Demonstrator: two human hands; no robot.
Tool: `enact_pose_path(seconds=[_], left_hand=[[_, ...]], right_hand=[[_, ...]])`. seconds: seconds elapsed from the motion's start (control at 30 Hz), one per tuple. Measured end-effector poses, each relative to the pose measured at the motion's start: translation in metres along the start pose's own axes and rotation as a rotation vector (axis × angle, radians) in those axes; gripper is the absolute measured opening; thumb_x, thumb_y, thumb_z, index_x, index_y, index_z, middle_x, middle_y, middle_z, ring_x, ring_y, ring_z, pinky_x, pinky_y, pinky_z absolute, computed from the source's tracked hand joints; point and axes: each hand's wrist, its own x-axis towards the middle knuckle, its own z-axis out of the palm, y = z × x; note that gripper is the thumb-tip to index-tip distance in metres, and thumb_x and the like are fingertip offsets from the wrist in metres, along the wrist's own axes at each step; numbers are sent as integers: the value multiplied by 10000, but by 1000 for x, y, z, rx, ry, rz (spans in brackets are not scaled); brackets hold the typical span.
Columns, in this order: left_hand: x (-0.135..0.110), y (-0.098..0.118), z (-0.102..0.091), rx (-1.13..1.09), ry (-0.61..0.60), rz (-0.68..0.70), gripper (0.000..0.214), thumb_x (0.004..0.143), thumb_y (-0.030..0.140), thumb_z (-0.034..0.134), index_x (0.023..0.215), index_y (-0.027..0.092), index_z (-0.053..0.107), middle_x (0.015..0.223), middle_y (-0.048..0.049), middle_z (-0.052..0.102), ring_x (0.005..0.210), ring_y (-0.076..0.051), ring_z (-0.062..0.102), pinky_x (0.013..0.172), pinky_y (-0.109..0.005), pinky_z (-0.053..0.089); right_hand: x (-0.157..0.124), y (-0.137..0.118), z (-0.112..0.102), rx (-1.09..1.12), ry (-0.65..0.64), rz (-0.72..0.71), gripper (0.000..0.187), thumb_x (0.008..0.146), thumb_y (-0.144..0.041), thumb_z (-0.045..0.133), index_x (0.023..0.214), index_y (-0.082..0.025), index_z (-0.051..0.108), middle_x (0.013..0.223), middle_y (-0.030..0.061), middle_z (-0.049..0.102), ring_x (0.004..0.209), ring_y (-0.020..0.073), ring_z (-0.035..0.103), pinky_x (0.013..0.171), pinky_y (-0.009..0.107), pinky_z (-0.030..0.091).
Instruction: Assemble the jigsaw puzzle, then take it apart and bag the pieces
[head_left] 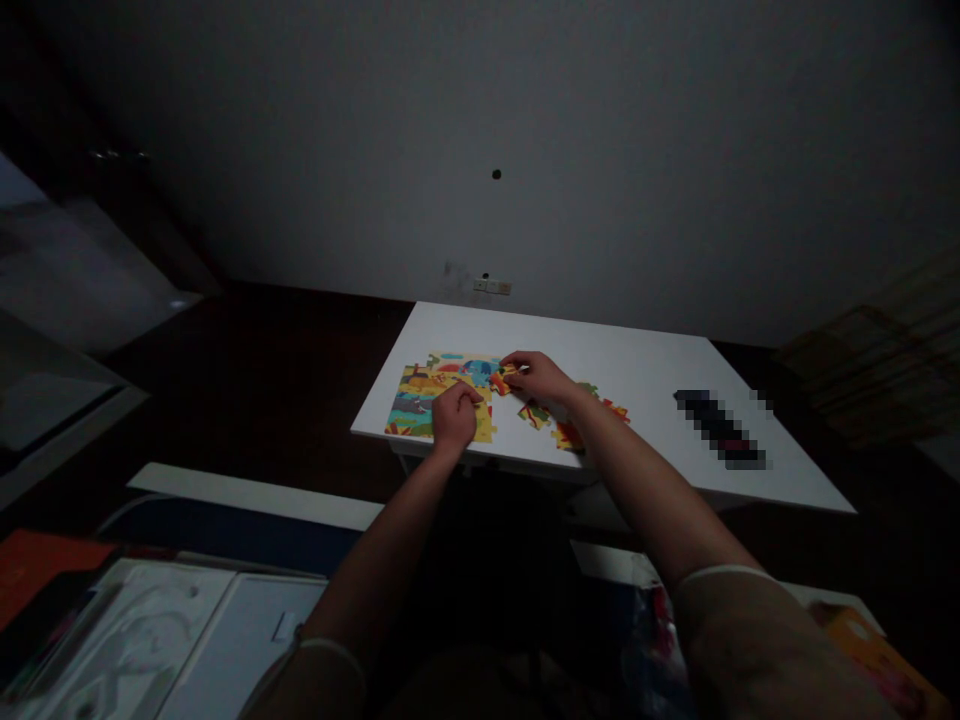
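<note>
A partly joined jigsaw puzzle (411,408) with a colourful cartoon picture lies at the left front of the white table. My left hand (454,418) rests over its right part with curled fingers; whether anything is in them is hidden. Just right of the joined part, my right hand (541,379) pinches a red and yellow puzzle piece (501,381) at the puzzle's edge. Loose puzzle pieces (534,414) lie below and to the right of this hand, some partly covered by my right forearm.
The white table (645,362) stands close to a grey wall with sockets (493,287). A dark, pixelated object (720,430) lies on its right side. Nearer me, at the lower left, is an open white box (150,625) with a moulded insert.
</note>
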Motion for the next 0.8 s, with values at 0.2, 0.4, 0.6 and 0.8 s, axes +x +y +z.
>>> enact_pose_path(seconds=[0.2, 0.4, 0.6, 0.8], left_hand=[[2, -1, -4, -65, 71, -65, 233, 778, 88, 401, 677, 239, 546, 800, -5, 688, 881, -178, 678, 840, -321, 547], [1, 1, -2, -91, 47, -72, 232, 765, 91, 423, 653, 243, 558, 737, 7, 666, 815, -184, 666, 787, -310, 533], [1, 0, 0, -130, 46, -30, 233, 760, 83, 440, 651, 239, 575, 720, 6, 653, 809, -190, 657, 780, -309, 514], [1, -2, 1, -141, 49, -22, 231, 761, 85, 452, 647, 242, 578, 708, 4, 656, 787, -195, 655, 769, -309, 503]], right_hand=[[-10, 5, -2, -80, -104, 14, 253, 807, -223, 664, 1053, -200, 720, 902, 55, 733, 769, 193, 660, 675, 284, 527], [-25, 3, -3, -190, -138, -25, 201, 833, -361, 697, 970, -217, 729, 812, 35, 712, 722, 187, 630, 655, 279, 475], [-32, -12, -2, -329, -138, -33, 206, 868, -370, 663, 991, -216, 723, 832, 56, 718, 703, 186, 622, 645, 286, 430], [-30, -21, -3, -343, -202, 7, 188, 857, -373, 668, 918, -213, 746, 815, 64, 724, 704, 189, 618, 652, 298, 420]])
